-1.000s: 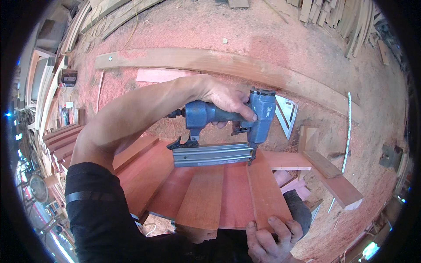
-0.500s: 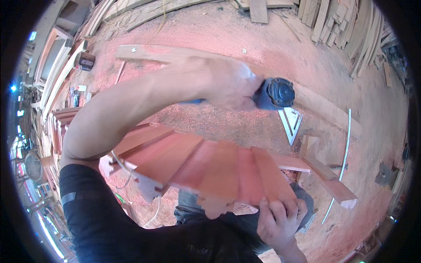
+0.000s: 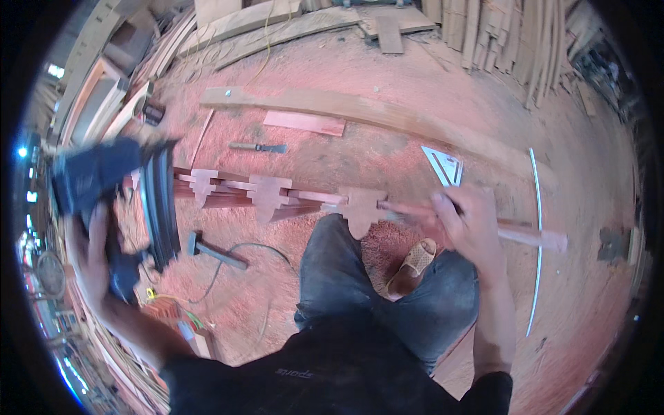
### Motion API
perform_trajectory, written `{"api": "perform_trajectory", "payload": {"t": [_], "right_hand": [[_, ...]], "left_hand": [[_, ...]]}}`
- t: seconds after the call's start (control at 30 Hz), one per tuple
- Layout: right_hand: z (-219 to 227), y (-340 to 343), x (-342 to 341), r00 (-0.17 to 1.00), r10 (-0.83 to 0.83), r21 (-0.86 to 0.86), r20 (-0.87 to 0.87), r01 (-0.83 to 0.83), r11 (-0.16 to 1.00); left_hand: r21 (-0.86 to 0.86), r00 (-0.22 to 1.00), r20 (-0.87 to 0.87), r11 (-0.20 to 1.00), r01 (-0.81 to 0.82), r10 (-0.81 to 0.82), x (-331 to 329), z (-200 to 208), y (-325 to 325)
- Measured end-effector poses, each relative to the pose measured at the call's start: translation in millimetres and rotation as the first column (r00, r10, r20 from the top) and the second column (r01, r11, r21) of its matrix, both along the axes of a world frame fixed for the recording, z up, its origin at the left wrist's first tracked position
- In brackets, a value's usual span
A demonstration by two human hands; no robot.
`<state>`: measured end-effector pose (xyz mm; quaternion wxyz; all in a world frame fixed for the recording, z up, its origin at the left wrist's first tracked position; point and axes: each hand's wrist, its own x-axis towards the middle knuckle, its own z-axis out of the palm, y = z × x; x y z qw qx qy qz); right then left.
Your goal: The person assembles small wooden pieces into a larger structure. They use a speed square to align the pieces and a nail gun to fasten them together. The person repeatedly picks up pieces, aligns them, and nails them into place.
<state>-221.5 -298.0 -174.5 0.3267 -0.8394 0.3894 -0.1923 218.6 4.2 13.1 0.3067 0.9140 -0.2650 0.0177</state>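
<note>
My left hand (image 3: 93, 249), at the left, is closed round the handle of a black nail gun (image 3: 93, 176) with a long ribbed magazine, held off to the side of the work. A reddish slatted wooden panel (image 3: 273, 197) stretches across in front of my knees, seen nearly edge-on, with stepped and rounded profiles along its near edge. Toward the panel's right end, my right hand (image 3: 477, 228) grips the wood, thumb on top; motion blurs its fingers. The nail gun's nose is apart from the panel.
On the dusty floor lie a hammer (image 3: 218, 252), a chisel-like tool (image 3: 257, 147), a triangular square (image 3: 443, 166), a thin board (image 3: 304, 123) and a long plank (image 3: 332, 105). A pale straight strip (image 3: 536, 242) lies at right. Timber stacks (image 3: 477, 31) stand behind. A cord (image 3: 259, 245) curls near the hammer.
My left hand has swung the nail gun from beyond the panel back to the left. The panel has tipped from showing its broad face to nearly edge-on. My right hand has moved farther forward.
</note>
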Motion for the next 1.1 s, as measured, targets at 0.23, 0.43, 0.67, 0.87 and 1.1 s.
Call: {"api": "perform_trajectory", "payload": {"t": [0.23, 0.43, 0.67, 0.87, 1.1], "right_hand": [[-18.7, 0.3, 20.2, 0.976, -0.192, -0.260, -0.103, 0.160, 0.952], [-23.0, -12.6, 18.9, 0.973, -0.186, -0.115, -0.133, 0.171, 0.978], [-22.9, -10.8, 19.9, 0.977, -0.178, -0.172, -0.116, 0.157, 0.972], [-20.8, -10.9, 19.2, 0.975, -0.182, -0.172, -0.127, 0.159, 0.972], [-29.2, -9.2, 14.0, 0.980, -0.179, -0.232, -0.086, 0.155, 0.960]], "left_hand": [[0.053, 0.940, -0.341, 0.999, 0.004, 0.014, 20.1, -172.7, 184.9], [0.717, 0.981, 0.103, 0.672, -0.187, 0.163, -43.3, -420.2, 241.2], [0.718, 0.959, -0.133, 0.691, -0.080, 0.249, -141.0, -535.0, 297.5], [0.791, 0.889, -0.450, 0.498, 0.356, 0.079, -124.4, -496.4, 227.4], [-0.294, 0.650, -0.223, 0.685, 0.666, -0.727, -109.4, -211.8, -36.0]]}}
